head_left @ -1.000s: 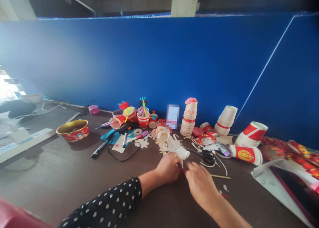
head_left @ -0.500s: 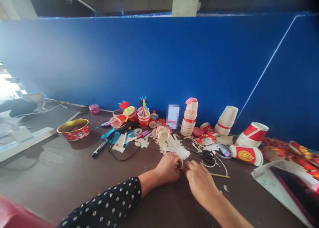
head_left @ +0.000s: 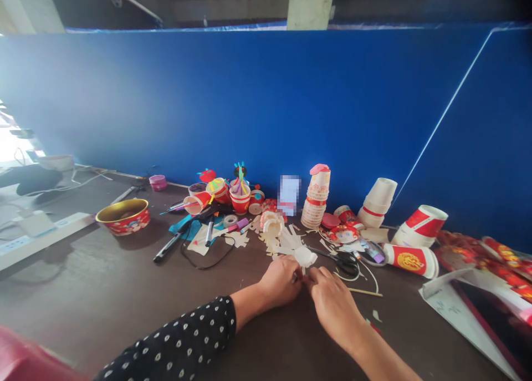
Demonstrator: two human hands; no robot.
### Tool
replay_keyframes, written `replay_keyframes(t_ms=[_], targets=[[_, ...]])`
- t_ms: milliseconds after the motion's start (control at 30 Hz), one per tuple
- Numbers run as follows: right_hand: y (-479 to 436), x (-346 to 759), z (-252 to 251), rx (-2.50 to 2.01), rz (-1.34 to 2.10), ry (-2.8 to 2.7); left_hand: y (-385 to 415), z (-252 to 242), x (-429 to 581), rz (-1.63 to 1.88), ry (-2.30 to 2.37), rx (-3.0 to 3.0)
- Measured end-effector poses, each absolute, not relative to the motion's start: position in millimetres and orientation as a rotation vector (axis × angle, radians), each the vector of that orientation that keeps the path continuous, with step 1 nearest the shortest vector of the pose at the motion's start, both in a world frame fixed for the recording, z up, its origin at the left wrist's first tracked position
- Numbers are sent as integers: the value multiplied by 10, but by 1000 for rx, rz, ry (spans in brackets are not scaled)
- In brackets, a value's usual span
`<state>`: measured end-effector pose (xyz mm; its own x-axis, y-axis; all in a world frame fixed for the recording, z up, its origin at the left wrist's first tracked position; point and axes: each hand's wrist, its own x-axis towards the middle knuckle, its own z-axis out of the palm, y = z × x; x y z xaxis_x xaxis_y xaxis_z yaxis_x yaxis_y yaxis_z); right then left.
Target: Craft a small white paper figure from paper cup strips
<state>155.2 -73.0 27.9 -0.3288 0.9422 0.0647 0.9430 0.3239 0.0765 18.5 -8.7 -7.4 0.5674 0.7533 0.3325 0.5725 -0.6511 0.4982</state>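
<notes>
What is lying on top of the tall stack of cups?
A flat pink piece lies on the tall stack. It covers the stack's top end, so what is directly under it cannot be seen.

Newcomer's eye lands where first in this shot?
Most likely the blue partition filling the background. Next, the tall cup stack topped with a pink piece, right of center. Then the left hand and right hand, close together at lower center, a white paper piece just beyond them.

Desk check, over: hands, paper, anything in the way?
Left hand and right hand nearly together, exact grip hidden. White paper piece directly ahead of them. Scissors close by, to its right.
</notes>
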Motion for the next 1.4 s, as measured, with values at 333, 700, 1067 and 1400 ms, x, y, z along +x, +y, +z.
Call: replay_keyframes(t_ms=[333,700,1067,1400], targets=[[-734,1595,312,-1870,-15,-2488,-81,-19,174,671,1089,2430],[-766,1650,234,-1787,-22,-2502,-67,-37,195,679,1070,2527],[-761,1695,334,-1742,-31,-2508,-52,-81,208,739,1050,2515],[-799,1566,424,-1866,-74,-2595,-59,-68,215,706,1065,2528]])
